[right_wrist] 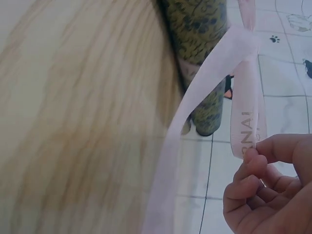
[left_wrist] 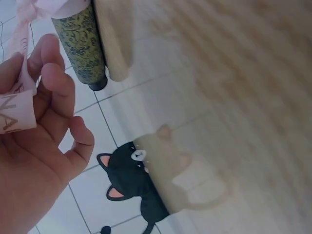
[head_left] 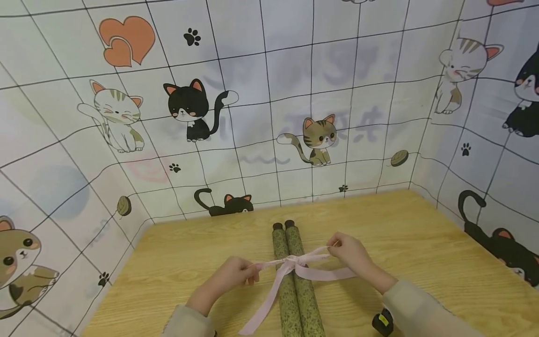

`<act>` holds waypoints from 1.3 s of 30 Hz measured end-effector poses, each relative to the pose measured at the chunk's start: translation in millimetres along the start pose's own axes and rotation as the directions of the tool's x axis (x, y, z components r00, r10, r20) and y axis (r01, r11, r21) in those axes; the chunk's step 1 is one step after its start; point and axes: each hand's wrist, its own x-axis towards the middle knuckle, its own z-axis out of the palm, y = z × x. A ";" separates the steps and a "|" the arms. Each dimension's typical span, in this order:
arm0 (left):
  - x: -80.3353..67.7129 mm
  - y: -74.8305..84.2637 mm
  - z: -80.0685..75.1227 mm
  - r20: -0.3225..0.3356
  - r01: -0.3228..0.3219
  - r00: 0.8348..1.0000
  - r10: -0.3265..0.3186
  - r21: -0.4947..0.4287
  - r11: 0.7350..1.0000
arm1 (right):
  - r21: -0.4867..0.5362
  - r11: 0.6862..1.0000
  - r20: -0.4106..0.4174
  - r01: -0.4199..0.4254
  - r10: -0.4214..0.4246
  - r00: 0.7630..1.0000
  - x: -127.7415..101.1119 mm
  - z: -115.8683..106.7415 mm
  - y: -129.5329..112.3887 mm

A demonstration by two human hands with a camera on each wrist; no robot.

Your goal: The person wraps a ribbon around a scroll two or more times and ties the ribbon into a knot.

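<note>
Two olive rolls with a dark pattern, the left roll point(head_left: 287, 299) and the right roll point(head_left: 306, 299), lie side by side on the table, black knobs at their far ends. A pink ribbon point(head_left: 291, 263) is wrapped round both and knotted on top. My left hand point(head_left: 231, 275) pinches the ribbon left of the knot between thumb and fingers. On the other side, my right hand point(head_left: 353, 255) pinches a ribbon loop point(right_wrist: 243, 112) with printed letters. One ribbon tail point(head_left: 265, 309) hangs toward the near left; another point(head_left: 326, 274) runs right, passing beneath the right hand.
The wooden table point(head_left: 189, 248) meets a white gridded backdrop point(head_left: 252, 93) with cartoon cats at the back and sides. A small black object with a yellow mark point(head_left: 382, 323) lies beside the right sleeve point(head_left: 421, 309), partly covered by it.
</note>
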 end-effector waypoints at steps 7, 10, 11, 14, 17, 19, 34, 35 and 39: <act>-8.3 -9.4 2.0 0.010 0.035 0.999 -0.035 -0.002 0.999 | -0.024 0.999 0.026 -0.031 0.032 0.999 -9.2 -10.6 26.6; -11.0 -12.0 2.8 0.008 0.033 0.999 -0.033 -0.011 0.999 | -0.003 0.999 0.054 -0.039 0.039 0.998 -13.1 -13.8 34.1; -11.9 -12.8 2.8 0.010 0.038 0.999 -0.038 -0.011 0.999 | -0.007 0.999 0.059 -0.032 0.032 0.998 -14.4 -15.2 35.5; -14.1 -14.2 1.6 0.009 0.045 0.999 -0.045 0.018 0.999 | -0.059 0.998 0.051 0.010 -0.007 0.999 -17.5 -20.3 37.2; -15.4 -16.0 0.0 0.003 0.057 0.998 -0.057 0.062 0.996 | -0.129 0.991 0.032 0.036 -0.032 0.999 -19.1 -25.6 36.9; -15.4 -16.9 -0.5 -0.004 0.059 0.998 -0.059 0.081 0.995 | -0.155 0.987 0.027 0.047 -0.044 0.999 -19.0 -28.2 36.9; -20.6 -29.3 -10.5 -0.005 0.099 0.995 -0.099 -0.074 0.992 | -0.087 0.996 0.087 0.032 -0.025 0.996 -10.6 -34.5 36.4; -22.5 -31.1 -12.8 -0.007 0.102 0.995 -0.103 -0.111 0.989 | -0.071 0.997 0.095 0.032 -0.026 0.995 -10.2 -36.0 36.7; -31.2 -40.3 -23.8 -0.044 0.111 0.991 -0.123 -0.208 0.972 | -0.063 0.995 0.119 0.071 -0.063 0.991 -9.9 -42.6 39.7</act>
